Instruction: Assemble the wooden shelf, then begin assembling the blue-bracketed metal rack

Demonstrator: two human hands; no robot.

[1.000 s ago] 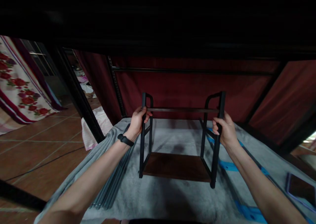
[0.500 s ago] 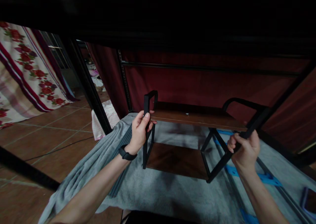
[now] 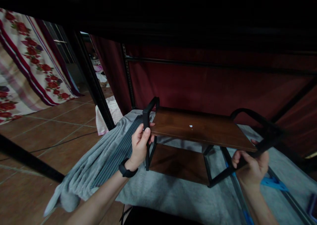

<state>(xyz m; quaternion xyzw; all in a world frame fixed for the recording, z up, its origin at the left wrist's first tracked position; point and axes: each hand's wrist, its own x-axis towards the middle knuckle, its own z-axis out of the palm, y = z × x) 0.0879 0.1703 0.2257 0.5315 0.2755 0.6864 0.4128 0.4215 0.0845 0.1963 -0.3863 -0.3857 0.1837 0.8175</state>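
A small two-tier shelf has an upper brown wooden board, a lower board and black metal side frames. My left hand, with a black band on its wrist, is closed round the left side frame beside the upper board's corner. On the other side, my right hand is wrapped round the right side frame, just below the upper board's right end. A small white spot shows on the upper board. The shelf's lower end is over the grey blanket.
Grey ribbed tubes or slats lie on the blanket at left. Blue plastic pieces with dark rails lie at right. Black metal posts and a dark overhead surface frame the space. A red curtain hangs behind; tiled floor is at left.
The shelf's upper part has tilted toward me and come lower, so more of the upper board's top shows. Both hands have kept their hold; the right has moved down. The camera view has shifted.
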